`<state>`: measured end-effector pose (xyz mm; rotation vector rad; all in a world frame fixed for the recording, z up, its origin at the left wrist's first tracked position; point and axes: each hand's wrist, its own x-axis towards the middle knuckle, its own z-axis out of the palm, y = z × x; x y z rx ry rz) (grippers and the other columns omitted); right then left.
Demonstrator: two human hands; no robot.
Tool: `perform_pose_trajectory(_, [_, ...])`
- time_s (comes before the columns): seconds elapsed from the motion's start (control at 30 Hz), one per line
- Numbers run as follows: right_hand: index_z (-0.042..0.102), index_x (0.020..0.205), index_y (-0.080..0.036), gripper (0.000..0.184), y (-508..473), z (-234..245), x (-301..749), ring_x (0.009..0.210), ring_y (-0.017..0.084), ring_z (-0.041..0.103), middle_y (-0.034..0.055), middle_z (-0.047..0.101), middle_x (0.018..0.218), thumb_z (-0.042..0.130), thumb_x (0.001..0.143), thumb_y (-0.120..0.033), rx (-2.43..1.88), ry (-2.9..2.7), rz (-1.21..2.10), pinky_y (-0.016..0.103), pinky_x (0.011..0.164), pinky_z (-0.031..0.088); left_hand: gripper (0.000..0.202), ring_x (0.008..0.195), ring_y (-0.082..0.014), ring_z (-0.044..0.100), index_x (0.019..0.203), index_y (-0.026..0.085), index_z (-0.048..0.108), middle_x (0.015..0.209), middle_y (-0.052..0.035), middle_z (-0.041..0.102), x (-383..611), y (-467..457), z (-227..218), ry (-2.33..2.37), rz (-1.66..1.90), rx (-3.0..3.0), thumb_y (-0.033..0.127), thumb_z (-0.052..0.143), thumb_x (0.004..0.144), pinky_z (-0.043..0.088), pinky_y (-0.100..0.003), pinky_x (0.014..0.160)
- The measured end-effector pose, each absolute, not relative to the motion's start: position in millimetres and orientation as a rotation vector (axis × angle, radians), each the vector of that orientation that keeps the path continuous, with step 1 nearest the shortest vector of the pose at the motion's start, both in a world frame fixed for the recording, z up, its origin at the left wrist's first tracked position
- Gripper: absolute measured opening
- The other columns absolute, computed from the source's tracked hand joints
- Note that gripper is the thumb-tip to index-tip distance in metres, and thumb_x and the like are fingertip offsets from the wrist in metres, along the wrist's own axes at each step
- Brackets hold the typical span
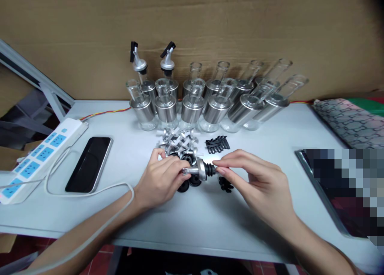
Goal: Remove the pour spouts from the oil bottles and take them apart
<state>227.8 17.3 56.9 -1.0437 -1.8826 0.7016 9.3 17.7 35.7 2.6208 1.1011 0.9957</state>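
Observation:
Between my two hands a silver bottle pourer (201,170) with a black ribbed stopper lies on its side in the air. My left hand (164,176) is closed around its silver spout end. The thumb and forefinger of my right hand (255,175) pinch the tip at its black stopper end. Beneath and behind it lie several silver pourer tops (177,139) and round black rubber stoppers (182,186), partly hidden by my left hand. A bunch of black levers (217,144) rests to the right, and small black parts (225,184) lie below my right fingers.
Glass bottles with metal sleeves (192,109) stand in two rows at the back; two back-left ones carry pourers (168,63) with black levers. At left are a phone (89,165) and a white power strip (45,157); a cable crosses my left forearm. A dark-framed object (321,195) lies right.

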Motion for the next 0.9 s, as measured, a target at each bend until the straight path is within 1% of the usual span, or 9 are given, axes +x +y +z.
perform_pose_trajectory(0.07, [0.066,0.083,-0.022,0.011,17.5,57.7,227.9,0.072,0.015,0.062,0.0018,0.068,0.078,0.059,0.087,-0.014,-1.088,-1.867,0.682,0.026,0.064,0.049,0.020,0.059,-0.0120,0.054,0.091,0.014,0.052,0.071,0.0003,0.063,9.5,17.3,35.2,1.100,1.020,2.630,0.020,0.035,0.099,0.032,-0.032,0.075])
perform_pose_trajectory(0.17, [0.060,0.072,-0.021,0.020,18.0,58.5,228.1,0.063,0.013,0.058,0.0004,0.062,0.067,0.053,0.090,-0.016,-1.124,-1.852,0.684,0.025,0.057,0.045,0.021,0.058,-0.0120,0.052,0.091,0.014,0.051,0.069,0.0004,0.062,9.9,17.0,35.3,1.124,1.054,2.625,0.021,0.034,0.099,0.032,-0.032,0.073])
perform_pose_trajectory(0.23, [0.060,0.075,-0.021,0.016,18.1,58.7,227.4,0.065,0.013,0.058,0.0003,0.063,0.070,0.055,0.089,-0.015,-1.111,-1.859,0.675,0.025,0.059,0.046,0.022,0.057,-0.0119,0.050,0.090,0.015,0.052,0.067,0.0009,0.061,10.1,16.9,35.9,1.145,1.059,2.604,0.023,0.033,0.099,0.032,-0.031,0.071])
perform_pose_trajectory(0.3, [0.062,0.084,-0.021,0.009,17.9,58.7,226.1,0.070,0.013,0.060,0.0008,0.064,0.076,0.059,0.086,-0.013,-1.091,-1.877,0.661,0.025,0.063,0.047,0.023,0.057,-0.0120,0.049,0.090,0.015,0.052,0.067,0.0009,0.061,10.3,16.7,36.2,1.164,1.050,2.582,0.023,0.033,0.100,0.032,-0.031,0.070])
perform_pose_trajectory(0.37, [0.062,0.087,-0.021,0.009,17.6,58.4,224.7,0.072,0.014,0.060,0.0007,0.064,0.077,0.062,0.084,-0.013,-1.073,-1.901,0.660,0.025,0.065,0.047,0.023,0.058,-0.0121,0.049,0.090,0.015,0.052,0.068,0.0005,0.061,10.5,16.4,36.2,1.163,1.043,2.577,0.023,0.033,0.100,0.032,-0.031,0.070])
perform_pose_trajectory(0.5, [0.060,0.084,-0.021,0.007,17.1,56.9,223.4,0.070,0.014,0.059,0.0008,0.063,0.076,0.062,0.084,-0.014,-1.068,-1.939,0.666,0.025,0.063,0.046,0.022,0.061,-0.0126,0.051,0.091,0.015,0.052,0.071,-0.0002,0.063,11.0,15.5,35.2,1.123,1.025,2.593,0.024,0.033,0.100,0.031,-0.032,0.072])
perform_pose_trajectory(0.63, [0.059,0.082,-0.021,0.008,16.5,55.9,223.8,0.067,0.014,0.058,0.0014,0.063,0.075,0.059,0.087,-0.014,-1.051,-1.999,0.699,0.026,0.061,0.045,0.029,0.064,-0.0137,0.052,0.090,0.014,0.054,0.072,-0.0009,0.062,11.6,14.7,34.8,1.105,0.982,2.600,0.031,0.033,0.100,0.031,-0.033,0.075])
perform_pose_trajectory(0.8, [0.058,0.081,-0.021,0.009,15.6,57.0,222.5,0.068,0.014,0.058,0.0016,0.063,0.074,0.057,0.087,-0.013,-1.011,-2.029,0.688,0.026,0.063,0.046,0.032,0.067,-0.0139,0.050,0.086,0.015,0.055,0.074,-0.0001,0.063,12.0,14.7,38.2,1.165,0.936,2.550,0.030,0.030,0.102,0.027,-0.033,0.076])
perform_pose_trajectory(0.9, [0.056,0.089,-0.021,0.006,15.8,56.8,220.8,0.072,0.015,0.060,0.0023,0.064,0.080,0.058,0.085,-0.017,-1.044,-1.993,0.704,0.026,0.065,0.047,0.033,0.068,-0.0141,0.049,0.088,0.016,0.055,0.074,0.0000,0.063,12.4,14.6,40.4,1.164,0.964,2.558,0.032,0.030,0.102,0.026,-0.032,0.075])
